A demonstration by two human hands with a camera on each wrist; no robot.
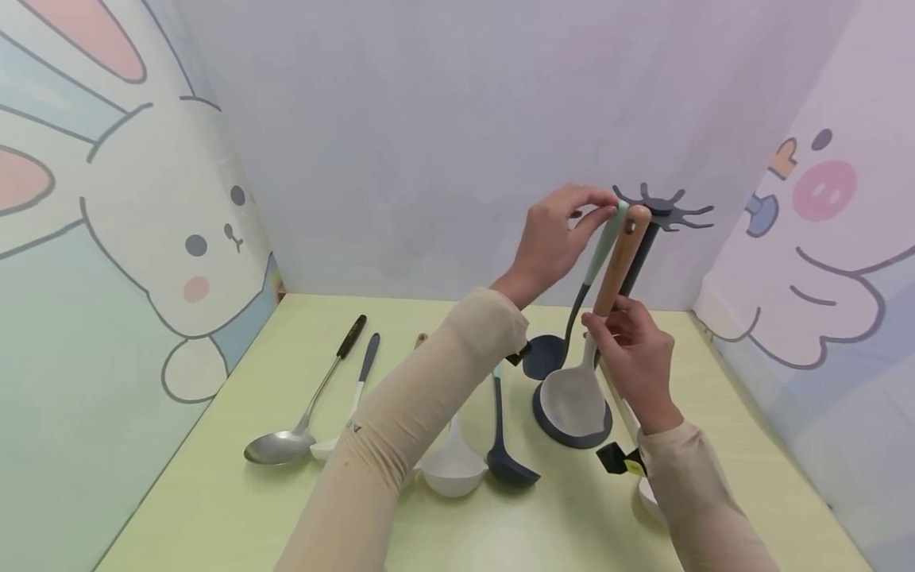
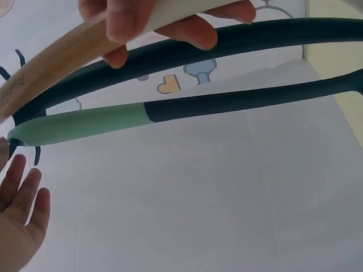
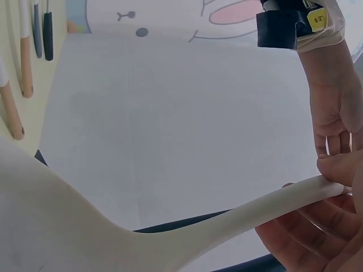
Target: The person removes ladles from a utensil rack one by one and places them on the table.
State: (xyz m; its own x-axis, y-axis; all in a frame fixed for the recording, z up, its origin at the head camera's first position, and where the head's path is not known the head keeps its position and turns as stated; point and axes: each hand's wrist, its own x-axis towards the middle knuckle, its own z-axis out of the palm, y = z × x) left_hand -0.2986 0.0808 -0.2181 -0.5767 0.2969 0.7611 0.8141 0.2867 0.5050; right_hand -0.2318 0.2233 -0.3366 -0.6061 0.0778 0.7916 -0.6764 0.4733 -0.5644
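Observation:
My left hand (image 1: 554, 238) pinches the top end of a mint-green handle with thumb and fingertips. That handle belongs to a dark ladle (image 1: 545, 357), which hangs down beside a black utensil stand (image 1: 659, 208) with hooked arms. In the left wrist view the mint handle (image 2: 85, 126) runs alongside the stand's dark pole (image 2: 249, 45). My right hand (image 1: 635, 353) grips the white neck of a second ladle (image 1: 574, 400) just below its wooden handle (image 1: 622, 258). Its handle top is up by the hooks, and its bowl overlaps the stand's round base (image 1: 546, 421).
On the yellow-green table lie a metal spoon (image 1: 282, 447) with a black handle, a grey-handled utensil (image 1: 368, 357), a white ladle (image 1: 453, 470) and a dark ladle (image 1: 509, 469). A white utensil (image 1: 648, 496) lies partly under my right arm. Walls with cartoon animals enclose the table.

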